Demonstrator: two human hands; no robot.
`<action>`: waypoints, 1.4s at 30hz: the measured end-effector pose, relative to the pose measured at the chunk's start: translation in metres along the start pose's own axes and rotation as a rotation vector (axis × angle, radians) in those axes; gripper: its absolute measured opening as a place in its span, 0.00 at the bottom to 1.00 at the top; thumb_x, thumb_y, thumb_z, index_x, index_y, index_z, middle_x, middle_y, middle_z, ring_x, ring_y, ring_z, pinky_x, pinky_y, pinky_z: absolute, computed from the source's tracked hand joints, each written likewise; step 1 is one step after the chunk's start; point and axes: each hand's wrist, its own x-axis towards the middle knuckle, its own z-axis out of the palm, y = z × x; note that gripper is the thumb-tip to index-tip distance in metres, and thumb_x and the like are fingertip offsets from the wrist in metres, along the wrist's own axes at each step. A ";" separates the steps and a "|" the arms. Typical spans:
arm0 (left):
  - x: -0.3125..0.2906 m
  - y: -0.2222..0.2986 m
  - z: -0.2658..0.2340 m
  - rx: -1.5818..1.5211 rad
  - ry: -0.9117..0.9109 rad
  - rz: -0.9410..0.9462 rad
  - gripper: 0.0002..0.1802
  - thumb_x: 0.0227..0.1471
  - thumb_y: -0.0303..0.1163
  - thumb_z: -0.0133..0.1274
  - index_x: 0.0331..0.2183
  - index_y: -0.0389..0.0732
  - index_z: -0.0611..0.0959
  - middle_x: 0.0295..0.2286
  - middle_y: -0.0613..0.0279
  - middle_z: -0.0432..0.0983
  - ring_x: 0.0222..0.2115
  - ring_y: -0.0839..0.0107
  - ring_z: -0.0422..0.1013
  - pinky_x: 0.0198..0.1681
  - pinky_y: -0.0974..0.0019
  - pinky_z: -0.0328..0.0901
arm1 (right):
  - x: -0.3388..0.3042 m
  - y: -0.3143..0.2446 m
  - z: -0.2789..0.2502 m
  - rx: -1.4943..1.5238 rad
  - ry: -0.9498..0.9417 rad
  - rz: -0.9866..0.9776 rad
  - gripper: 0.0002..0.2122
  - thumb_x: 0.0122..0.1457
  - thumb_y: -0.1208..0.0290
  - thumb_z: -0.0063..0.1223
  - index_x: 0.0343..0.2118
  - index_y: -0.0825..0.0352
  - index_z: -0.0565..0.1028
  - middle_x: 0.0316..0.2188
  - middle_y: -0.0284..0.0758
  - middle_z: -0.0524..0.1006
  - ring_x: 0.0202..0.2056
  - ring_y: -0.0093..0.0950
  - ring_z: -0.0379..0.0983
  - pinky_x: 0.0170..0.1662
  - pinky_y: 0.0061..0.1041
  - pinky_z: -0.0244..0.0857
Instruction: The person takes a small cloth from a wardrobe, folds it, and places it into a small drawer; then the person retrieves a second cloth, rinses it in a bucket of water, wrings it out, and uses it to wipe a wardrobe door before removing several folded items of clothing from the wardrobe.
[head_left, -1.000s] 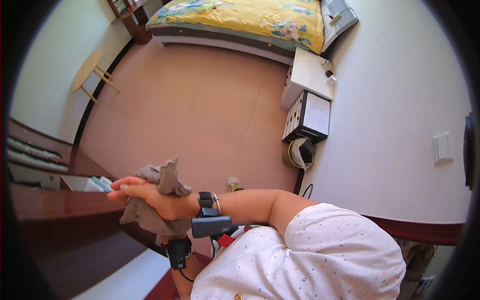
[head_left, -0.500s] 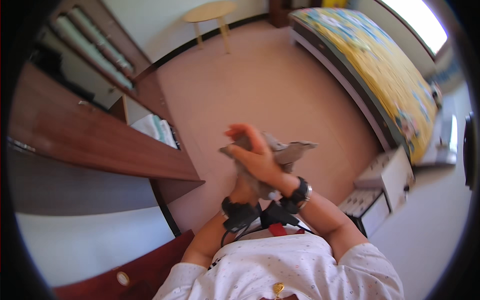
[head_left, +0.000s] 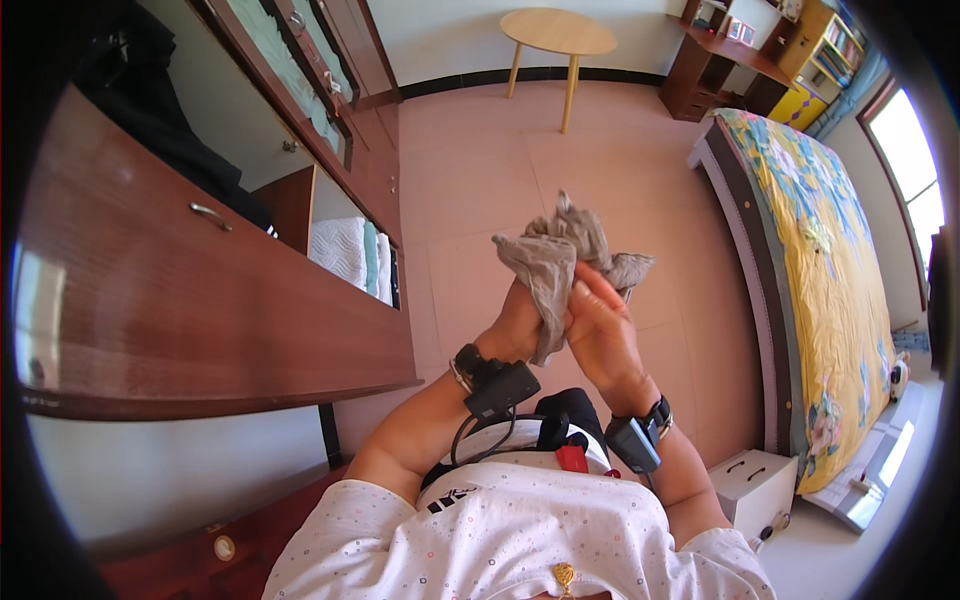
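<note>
A crumpled grey-brown cloth (head_left: 548,262) is bunched up between my two hands, in front of my body. My left hand (head_left: 512,325) holds it from the left; the cloth drapes over most of its fingers and hides them. On the other side, my right hand (head_left: 606,325) grips the cloth, its fingers pressed together against the folds. Loose corners stick out at the top and to the right, and one flap hangs down between the wrists. A black device is strapped to each wrist.
On the left stands a brown wardrobe with an open door (head_left: 200,250), dark clothes and folded towels (head_left: 340,250) inside. A round wooden table (head_left: 558,32) is at the far wall. To the right are a bed with a yellow floral cover (head_left: 825,260) and a white drawer cabinet (head_left: 755,490).
My right hand, crossed over the left before, has drawn back to the right side of the cloth. More of the cloth shows, spread upward. The view has turned toward the room's far right.
</note>
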 end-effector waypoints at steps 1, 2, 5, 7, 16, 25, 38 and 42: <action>0.008 -0.004 -0.006 -0.140 0.221 -0.082 0.16 0.54 0.41 0.40 0.35 0.37 0.73 0.31 0.58 0.72 0.32 0.69 0.70 0.35 0.69 0.67 | 0.012 0.000 -0.004 -0.098 -0.048 0.017 0.19 0.58 0.79 0.40 0.54 0.74 0.58 0.50 0.40 0.65 0.52 0.29 0.61 0.54 0.26 0.56; 0.012 -0.009 -0.015 -0.281 0.448 -0.162 0.15 0.54 0.39 0.41 0.34 0.37 0.73 0.30 0.58 0.72 0.31 0.69 0.70 0.35 0.69 0.67 | 0.023 -0.001 -0.008 -0.094 -0.051 0.035 0.19 0.58 0.79 0.40 0.54 0.74 0.58 0.50 0.40 0.65 0.52 0.29 0.61 0.54 0.26 0.56; 0.034 -0.021 -0.042 -0.285 0.461 -0.183 0.15 0.54 0.40 0.42 0.36 0.39 0.73 0.32 0.60 0.71 0.33 0.70 0.70 0.36 0.69 0.67 | 0.055 -0.011 -0.021 -0.399 -0.155 0.081 0.21 0.58 0.80 0.41 0.55 0.74 0.56 0.51 0.39 0.64 0.52 0.25 0.60 0.54 0.23 0.54; 0.054 -0.026 -0.049 -0.283 0.506 -0.179 0.15 0.54 0.40 0.42 0.36 0.39 0.73 0.32 0.59 0.71 0.33 0.69 0.70 0.36 0.68 0.67 | 0.079 -0.025 -0.029 -0.476 -0.224 0.104 0.21 0.57 0.79 0.42 0.55 0.74 0.57 0.50 0.39 0.65 0.52 0.26 0.61 0.54 0.23 0.54; 0.196 -0.037 -0.065 0.060 0.574 -0.031 0.09 0.53 0.30 0.45 0.33 0.35 0.73 0.28 0.58 0.72 0.27 0.70 0.72 0.26 0.69 0.69 | 0.191 -0.131 -0.090 -0.664 -0.117 0.199 0.17 0.58 0.71 0.45 0.50 0.67 0.64 0.43 0.38 0.70 0.42 0.28 0.71 0.41 0.28 0.67; 0.312 -0.100 -0.061 0.893 0.064 -0.063 0.10 0.47 0.26 0.47 0.36 0.38 0.73 0.31 0.62 0.71 0.34 0.74 0.67 0.38 0.69 0.63 | 0.269 -0.194 -0.171 -0.196 -0.190 0.342 0.25 0.60 0.66 0.39 0.59 0.57 0.48 0.52 0.36 0.62 0.51 0.31 0.62 0.49 0.38 0.62; 0.413 -0.116 -0.061 1.303 -0.155 -0.462 0.21 0.40 0.33 0.59 0.38 0.37 0.76 0.33 0.56 0.75 0.35 0.65 0.72 0.40 0.65 0.65 | 0.320 -0.244 -0.225 -0.365 0.169 0.270 0.17 0.52 0.73 0.50 0.46 0.66 0.65 0.31 0.32 0.72 0.28 0.21 0.68 0.29 0.21 0.65; 0.461 -0.129 -0.069 1.272 -0.270 -0.349 0.20 0.42 0.31 0.56 0.39 0.34 0.73 0.36 0.48 0.73 0.36 0.59 0.71 0.39 0.62 0.64 | 0.339 -0.292 -0.232 -0.303 0.251 0.200 0.14 0.52 0.77 0.47 0.43 0.68 0.68 0.34 0.34 0.72 0.34 0.22 0.70 0.37 0.20 0.67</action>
